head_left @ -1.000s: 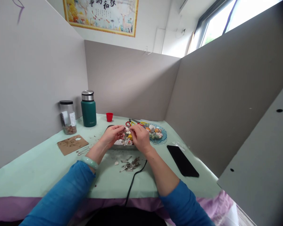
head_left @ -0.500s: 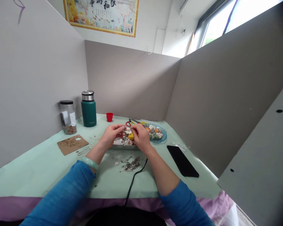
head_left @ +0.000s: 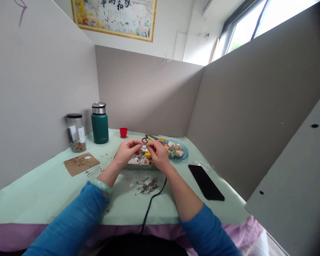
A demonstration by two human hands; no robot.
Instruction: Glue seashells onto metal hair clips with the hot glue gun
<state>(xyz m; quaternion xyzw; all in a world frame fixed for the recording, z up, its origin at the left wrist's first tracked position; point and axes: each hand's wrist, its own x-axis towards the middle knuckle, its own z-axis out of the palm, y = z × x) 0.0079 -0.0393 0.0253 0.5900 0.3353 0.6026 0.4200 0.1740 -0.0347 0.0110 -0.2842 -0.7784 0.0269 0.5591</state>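
Over a metal tray (head_left: pixel 138 166) heaped with small white, yellow and grey pieces, my left hand (head_left: pixel 128 151) and my right hand (head_left: pixel 159 155) meet almost fingertip to fingertip. Both are closed in a pinch. Between them shows a small whitish piece (head_left: pixel 144 147), too small to name; which fingers bear it I cannot tell. Nearer to me lies a pile of small silvery metal pieces (head_left: pixel 149 186) on the green tablecloth (head_left: pixel 122 209). Behind my right hand a blue glass plate (head_left: pixel 186 154) holds colourful small pieces.
At the back left stand a green flask (head_left: pixel 100 124), a clear jar (head_left: pixel 76 133) and a red cup (head_left: pixel 123 132). A brown card (head_left: pixel 81 164) lies left, a black phone (head_left: pixel 206 182) right. Pliers (head_left: pixel 144 140) lie behind the tray. A black cable (head_left: pixel 151 204) runs toward me. Grey partitions (head_left: pixel 149 92) enclose the table.
My left fingers have shifted slightly around the small whitish piece, which shows a bit more plainly. Both hands stay over the tray. Nothing else has visibly moved on the table.
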